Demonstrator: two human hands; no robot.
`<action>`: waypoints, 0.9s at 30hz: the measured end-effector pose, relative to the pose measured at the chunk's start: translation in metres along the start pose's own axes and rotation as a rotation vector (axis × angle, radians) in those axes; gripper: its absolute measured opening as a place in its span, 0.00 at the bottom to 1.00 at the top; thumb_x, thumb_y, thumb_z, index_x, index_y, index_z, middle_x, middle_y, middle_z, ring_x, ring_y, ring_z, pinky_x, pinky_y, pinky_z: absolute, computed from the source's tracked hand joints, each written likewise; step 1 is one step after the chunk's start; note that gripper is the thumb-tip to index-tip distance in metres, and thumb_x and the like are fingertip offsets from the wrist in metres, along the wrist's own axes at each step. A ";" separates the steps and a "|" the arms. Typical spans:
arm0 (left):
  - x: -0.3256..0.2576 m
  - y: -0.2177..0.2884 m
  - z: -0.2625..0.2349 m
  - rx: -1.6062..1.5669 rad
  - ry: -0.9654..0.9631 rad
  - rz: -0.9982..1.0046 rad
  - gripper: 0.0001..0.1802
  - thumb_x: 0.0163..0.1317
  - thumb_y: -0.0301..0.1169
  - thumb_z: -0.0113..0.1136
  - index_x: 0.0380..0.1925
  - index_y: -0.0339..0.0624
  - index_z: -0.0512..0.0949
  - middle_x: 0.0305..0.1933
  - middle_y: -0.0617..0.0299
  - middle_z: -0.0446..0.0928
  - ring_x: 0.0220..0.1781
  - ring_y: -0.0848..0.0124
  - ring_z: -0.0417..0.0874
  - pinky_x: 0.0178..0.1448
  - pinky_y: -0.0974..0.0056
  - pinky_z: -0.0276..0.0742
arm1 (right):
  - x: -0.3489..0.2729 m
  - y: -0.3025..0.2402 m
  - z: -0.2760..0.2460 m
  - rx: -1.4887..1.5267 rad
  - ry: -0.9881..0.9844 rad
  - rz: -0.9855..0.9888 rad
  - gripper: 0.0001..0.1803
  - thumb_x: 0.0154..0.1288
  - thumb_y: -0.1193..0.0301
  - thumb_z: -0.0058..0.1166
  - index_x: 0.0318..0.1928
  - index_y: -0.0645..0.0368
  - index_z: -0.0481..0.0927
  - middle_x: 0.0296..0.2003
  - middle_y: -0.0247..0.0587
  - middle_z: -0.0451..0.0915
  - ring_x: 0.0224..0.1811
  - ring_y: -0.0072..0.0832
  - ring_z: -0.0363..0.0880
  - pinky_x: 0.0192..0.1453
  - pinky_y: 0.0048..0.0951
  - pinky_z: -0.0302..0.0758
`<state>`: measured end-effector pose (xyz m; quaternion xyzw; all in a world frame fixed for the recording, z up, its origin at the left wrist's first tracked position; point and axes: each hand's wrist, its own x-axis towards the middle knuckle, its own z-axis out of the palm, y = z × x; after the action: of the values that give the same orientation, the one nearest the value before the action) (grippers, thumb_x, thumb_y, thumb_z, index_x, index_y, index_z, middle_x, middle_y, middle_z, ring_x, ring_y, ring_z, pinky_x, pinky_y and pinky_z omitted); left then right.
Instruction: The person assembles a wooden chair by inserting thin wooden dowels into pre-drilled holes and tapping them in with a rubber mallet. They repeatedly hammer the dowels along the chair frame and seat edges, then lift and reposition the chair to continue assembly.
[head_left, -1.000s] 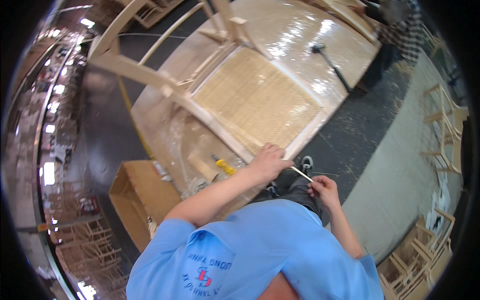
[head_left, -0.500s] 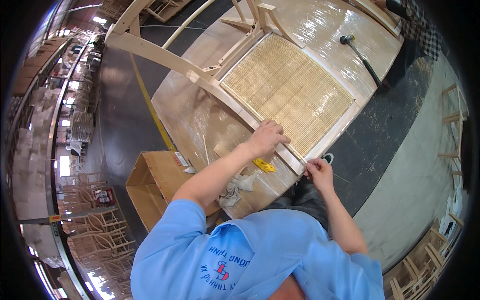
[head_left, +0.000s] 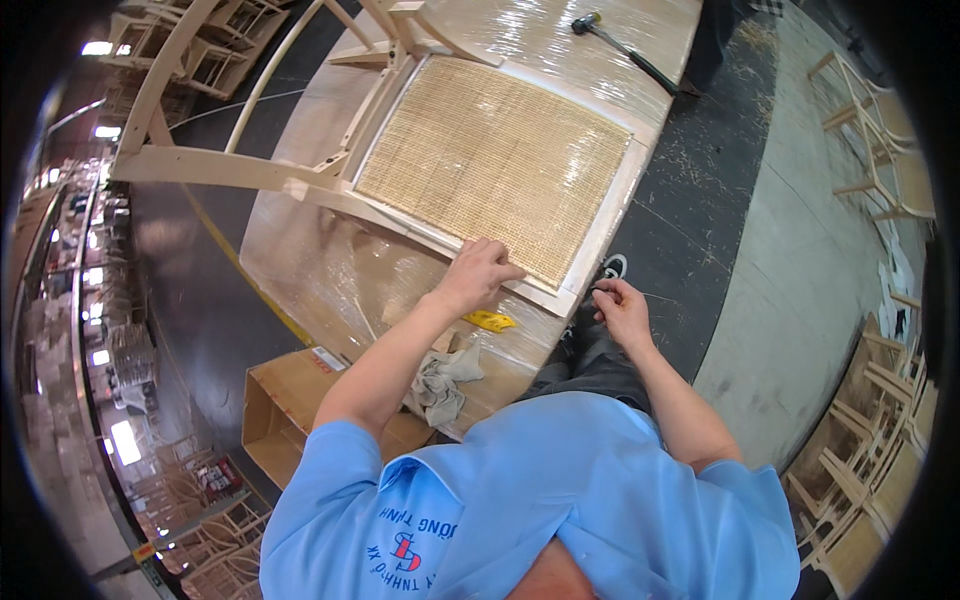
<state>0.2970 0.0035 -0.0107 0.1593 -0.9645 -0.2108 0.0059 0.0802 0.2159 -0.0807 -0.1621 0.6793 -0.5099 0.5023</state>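
Woven cane seat panel [head_left: 497, 165] in pale wooden chair frame [head_left: 300, 185], lying on plastic-wrapped table [head_left: 330, 270] | left hand [head_left: 480, 275] fingers curled, pressed on panel's near edge | right hand [head_left: 620, 308] just off that corner, pinching a thin strand | hammer [head_left: 620, 45] beyond panel | rag [head_left: 440, 385], cardboard box [head_left: 280, 400] nearer | dark floor, stacked chairs [head_left: 880, 150] around
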 end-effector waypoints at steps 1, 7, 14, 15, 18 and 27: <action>0.001 0.001 0.001 -0.008 0.008 0.008 0.21 0.55 0.25 0.64 0.46 0.62 0.89 0.43 0.64 0.76 0.50 0.61 0.77 0.59 0.55 0.70 | -0.002 0.007 -0.010 -0.011 0.030 -0.002 0.11 0.70 0.75 0.61 0.49 0.67 0.83 0.29 0.35 0.83 0.26 0.19 0.80 0.31 0.23 0.79; 0.003 -0.002 0.000 0.005 0.010 0.004 0.22 0.53 0.24 0.65 0.47 0.61 0.89 0.42 0.63 0.75 0.49 0.60 0.76 0.58 0.55 0.70 | -0.016 0.019 -0.016 -0.046 0.041 0.037 0.11 0.70 0.75 0.61 0.50 0.66 0.83 0.29 0.36 0.83 0.27 0.19 0.80 0.31 0.24 0.80; 0.001 -0.010 0.005 0.000 0.023 0.014 0.23 0.55 0.22 0.63 0.47 0.63 0.89 0.42 0.64 0.75 0.50 0.60 0.76 0.59 0.54 0.71 | -0.018 0.018 0.010 -0.038 -0.010 0.044 0.12 0.70 0.74 0.61 0.51 0.64 0.80 0.28 0.34 0.81 0.25 0.18 0.79 0.30 0.23 0.76; 0.001 -0.010 0.006 0.005 0.024 0.015 0.23 0.55 0.22 0.62 0.47 0.63 0.89 0.42 0.64 0.75 0.50 0.60 0.76 0.59 0.55 0.71 | -0.017 0.017 0.014 -0.028 -0.009 0.035 0.13 0.70 0.74 0.62 0.51 0.64 0.79 0.28 0.34 0.81 0.24 0.18 0.78 0.30 0.23 0.76; 0.000 -0.011 0.008 0.031 0.059 0.035 0.20 0.54 0.24 0.64 0.45 0.60 0.90 0.41 0.64 0.74 0.49 0.61 0.75 0.57 0.56 0.69 | -0.014 0.009 0.027 -0.018 -0.011 0.040 0.15 0.69 0.73 0.64 0.51 0.62 0.74 0.28 0.33 0.79 0.24 0.19 0.77 0.30 0.24 0.75; 0.004 -0.010 0.014 0.030 0.109 0.072 0.21 0.53 0.25 0.64 0.46 0.60 0.90 0.38 0.65 0.74 0.47 0.62 0.75 0.55 0.56 0.69 | 0.015 0.028 0.049 -0.222 0.105 -0.063 0.29 0.57 0.59 0.75 0.47 0.59 0.69 0.32 0.39 0.79 0.34 0.32 0.82 0.41 0.36 0.78</action>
<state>0.2953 -0.0006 -0.0276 0.1360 -0.9709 -0.1868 0.0636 0.1236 0.1911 -0.1114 -0.2113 0.7514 -0.4548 0.4288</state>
